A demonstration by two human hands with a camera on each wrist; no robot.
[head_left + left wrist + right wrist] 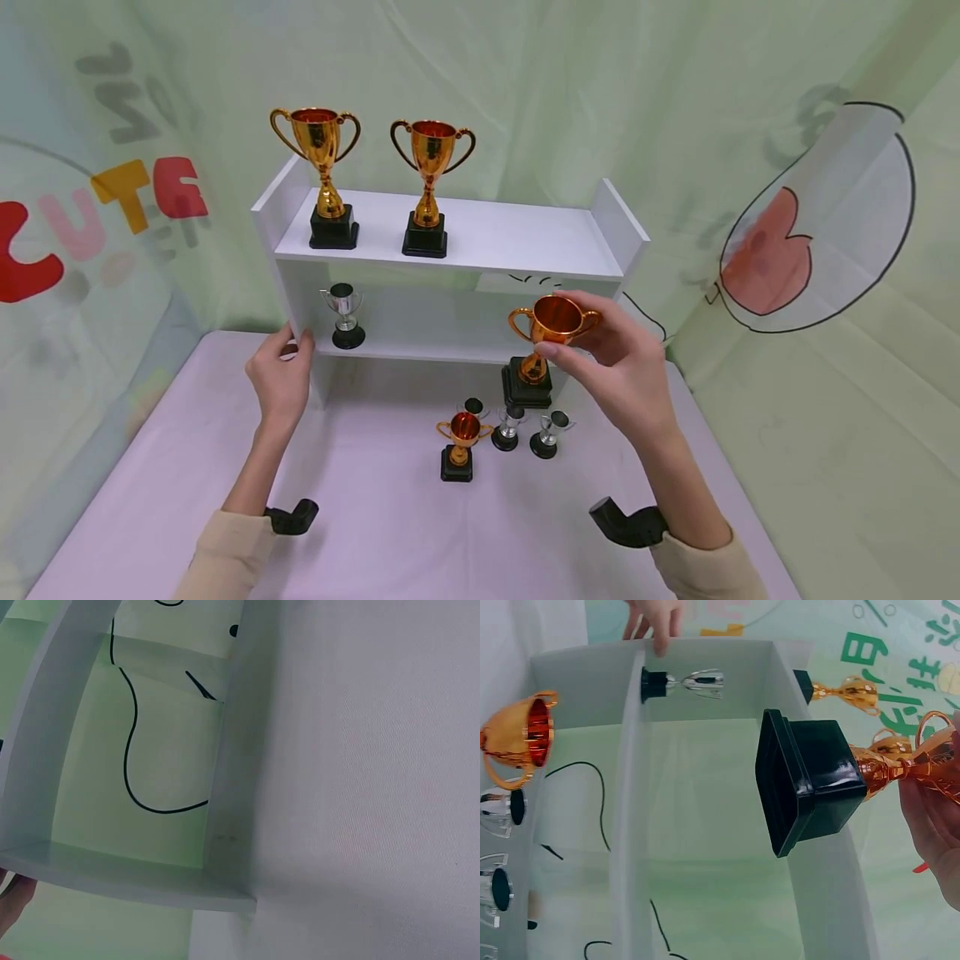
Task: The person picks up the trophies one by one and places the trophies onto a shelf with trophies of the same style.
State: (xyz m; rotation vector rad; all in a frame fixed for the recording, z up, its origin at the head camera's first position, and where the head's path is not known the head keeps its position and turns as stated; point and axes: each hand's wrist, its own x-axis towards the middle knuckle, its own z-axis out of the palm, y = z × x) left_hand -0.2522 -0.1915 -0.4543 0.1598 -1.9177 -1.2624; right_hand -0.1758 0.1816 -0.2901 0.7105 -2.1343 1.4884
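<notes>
My right hand [633,371] pinches a gold trophy cup [555,319] by its bowl and stem, in front of the white shelf's [525,237] lower board. In the right wrist view the trophy's black square base [817,780] faces the camera, apart from the shelf. At the shelf's left side panel, my left hand [281,379] grips the edge between thumb and fingers. Two large gold trophies, a left one [317,137] and a right one [432,150], stand on the top board. A small silver trophy [344,304] stands at the lower board's left end.
On the table [375,533] before the shelf stand a smaller gold trophy [465,429] and several small silver trophies [555,422]. One silver trophy is partly hidden behind the gold one. A printed curtain [540,92] hangs behind and beside the table.
</notes>
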